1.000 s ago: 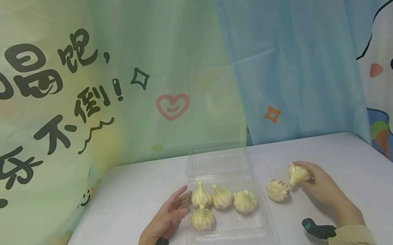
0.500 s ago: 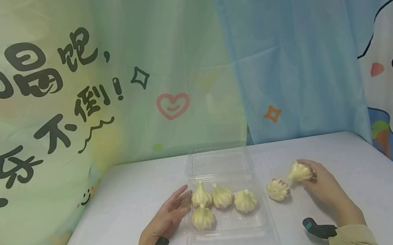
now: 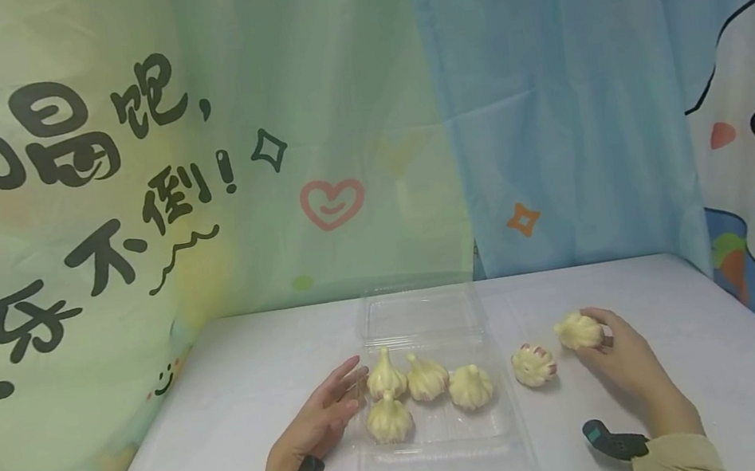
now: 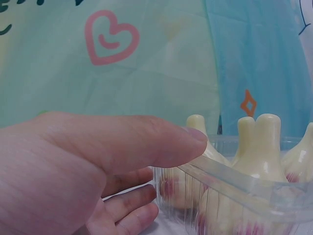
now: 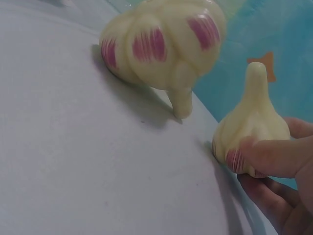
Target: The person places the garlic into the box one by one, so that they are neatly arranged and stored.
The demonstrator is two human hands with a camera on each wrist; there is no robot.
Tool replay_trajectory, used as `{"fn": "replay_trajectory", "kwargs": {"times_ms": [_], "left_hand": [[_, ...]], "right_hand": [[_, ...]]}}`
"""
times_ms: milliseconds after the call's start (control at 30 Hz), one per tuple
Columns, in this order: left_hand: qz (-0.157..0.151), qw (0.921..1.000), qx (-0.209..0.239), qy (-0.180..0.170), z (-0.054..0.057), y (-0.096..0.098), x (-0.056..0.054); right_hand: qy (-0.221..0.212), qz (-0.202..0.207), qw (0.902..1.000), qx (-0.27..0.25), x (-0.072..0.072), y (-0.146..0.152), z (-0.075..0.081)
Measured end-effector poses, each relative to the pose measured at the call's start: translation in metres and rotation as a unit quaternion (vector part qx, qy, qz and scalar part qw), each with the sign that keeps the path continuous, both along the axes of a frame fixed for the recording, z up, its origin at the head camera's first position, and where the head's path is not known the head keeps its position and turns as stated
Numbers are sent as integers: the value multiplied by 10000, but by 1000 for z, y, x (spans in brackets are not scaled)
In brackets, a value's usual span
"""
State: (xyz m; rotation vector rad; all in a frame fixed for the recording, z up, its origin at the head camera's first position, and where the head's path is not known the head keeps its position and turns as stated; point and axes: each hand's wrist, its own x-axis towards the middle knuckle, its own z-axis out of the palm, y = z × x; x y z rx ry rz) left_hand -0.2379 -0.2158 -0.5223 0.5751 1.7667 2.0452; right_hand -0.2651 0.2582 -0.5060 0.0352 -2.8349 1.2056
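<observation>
My right hand (image 3: 622, 354) pinches a garlic bulb (image 3: 578, 331) between thumb and fingers at the right of the table. In the right wrist view, the thumb lies across this bulb (image 5: 254, 127), whose stem points up. A second bulb (image 3: 533, 366) lies on the table just left of it, its stem turned down in the right wrist view. At the left wall of a clear plastic box (image 3: 463, 429), my left hand (image 3: 316, 419) has its fingers loosely extended. The left wrist view shows its thumb (image 4: 166, 139) at the box rim and the other fingers outside the wall.
Several garlic bulbs stand inside the box, among them a front-left one (image 3: 390, 419) and a right one (image 3: 471, 387). The box's clear lid (image 3: 421, 314) lies folded back. A white table (image 3: 277, 346) ends at a printed curtain (image 3: 360, 109).
My right hand has shifted slightly right with its garlic bulb, widening the gap to the loose one. The bulb's tilt has changed a little. My left hand and the box stay put.
</observation>
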Motion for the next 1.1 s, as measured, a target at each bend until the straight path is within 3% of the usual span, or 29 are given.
{"fn": "replay_trajectory", "kwargs": {"times_ms": [533,1100], "left_hand": [[56,10000,-62,-22,-2,0,-1],[36,10000,-10,-14,-1,0,0]], "right_hand": [[-481,-140,9987,-29,0,5,1],[-289,-115,9990,318,1,5,2]]}}
